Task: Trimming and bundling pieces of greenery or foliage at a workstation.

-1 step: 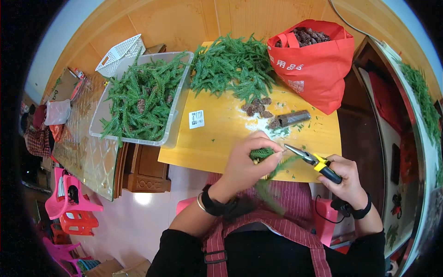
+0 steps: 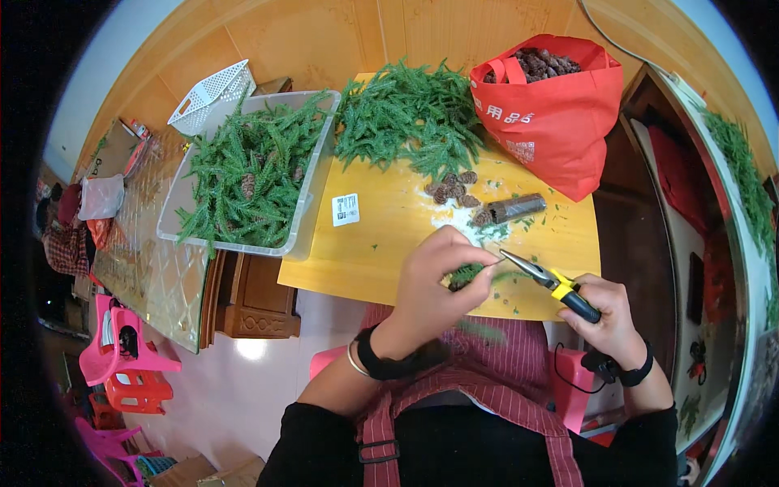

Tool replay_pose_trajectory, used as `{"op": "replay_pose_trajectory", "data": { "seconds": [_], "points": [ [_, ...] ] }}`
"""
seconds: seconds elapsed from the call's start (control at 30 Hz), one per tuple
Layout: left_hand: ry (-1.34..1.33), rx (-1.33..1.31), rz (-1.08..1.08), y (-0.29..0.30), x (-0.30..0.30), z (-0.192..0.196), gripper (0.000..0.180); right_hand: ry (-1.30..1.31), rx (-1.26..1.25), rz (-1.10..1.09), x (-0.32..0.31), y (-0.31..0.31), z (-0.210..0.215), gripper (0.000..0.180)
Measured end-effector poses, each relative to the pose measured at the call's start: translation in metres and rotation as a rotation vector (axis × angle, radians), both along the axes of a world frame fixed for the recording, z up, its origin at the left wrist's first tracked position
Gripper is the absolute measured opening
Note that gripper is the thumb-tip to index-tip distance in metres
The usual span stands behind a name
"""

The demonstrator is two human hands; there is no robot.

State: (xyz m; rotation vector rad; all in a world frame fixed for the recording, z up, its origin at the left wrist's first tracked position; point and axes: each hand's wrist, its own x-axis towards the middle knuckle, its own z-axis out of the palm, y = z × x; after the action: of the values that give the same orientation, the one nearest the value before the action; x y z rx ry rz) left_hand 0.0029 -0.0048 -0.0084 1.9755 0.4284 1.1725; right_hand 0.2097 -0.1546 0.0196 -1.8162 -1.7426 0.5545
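Note:
My left hand [image 2: 445, 274] is closed, thumb and forefinger pinched together, around a green artificial pine sprig [image 2: 465, 277]. Part of the sprig is covered by the fingers, and greenery below the hand is blurred. In my right hand [image 2: 608, 312] are pliers [image 2: 545, 277] with long grey jaws and black-and-yellow handles. Their tips meet the left fingertips; whether a thin wire or stem lies between them is too small to tell. Beyond my hands, several small brown pine cones [image 2: 450, 191] and a dark brown cylinder [image 2: 519, 209] lie on the yellow table [image 2: 357, 268].
A clear plastic bin [image 2: 302, 223] holds green sprigs and some cones at the left. More green sprigs [image 2: 410, 114] are heaped at the table's back. A red bag [image 2: 560, 122] of pine cones stands back right. White powder and a white label [image 2: 346, 209] are on the tabletop.
My left hand has turned slightly, and the sprig beneath it has swung a little. The pliers and my right hand stay nearly in place.

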Motion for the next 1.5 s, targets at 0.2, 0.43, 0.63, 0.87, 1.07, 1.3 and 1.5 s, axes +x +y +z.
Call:
{"op": "replay_pose_trajectory", "data": {
  "seconds": [0.2,0.43,0.63,0.87,1.07,1.3,1.5],
  "points": [
    [-0.061,-0.118,-0.025,-0.004,0.001,0.002,0.013,0.111,0.167,0.122,0.001,0.003,-0.005,0.025],
    [-0.051,-0.278,-0.171,-0.004,-0.002,0.003,0.015,0.184,0.091,0.131,0.005,0.002,-0.003,0.026],
    [-0.064,-0.252,-0.241,-0.002,-0.005,0.002,0.017,0.271,0.048,0.131,0.006,0.001,0.004,0.02],
    [-0.072,-0.157,-0.138,-0.002,-0.004,0.0,0.018,0.1,0.099,0.167,0.008,0.001,0.005,0.026],
    [-0.069,-0.001,0.012,-0.004,-0.004,0.0,0.022,0.08,0.11,0.095,-0.001,-0.001,0.012,0.02],
    [-0.057,-0.011,-0.011,-0.003,-0.006,0.001,0.022,0.069,0.164,0.11,0.001,0.002,0.014,0.018],
    [-0.074,-0.064,-0.057,-0.002,-0.008,0.004,0.021,0.081,0.113,0.121,0.003,0.001,0.014,0.024]
  ]
}}
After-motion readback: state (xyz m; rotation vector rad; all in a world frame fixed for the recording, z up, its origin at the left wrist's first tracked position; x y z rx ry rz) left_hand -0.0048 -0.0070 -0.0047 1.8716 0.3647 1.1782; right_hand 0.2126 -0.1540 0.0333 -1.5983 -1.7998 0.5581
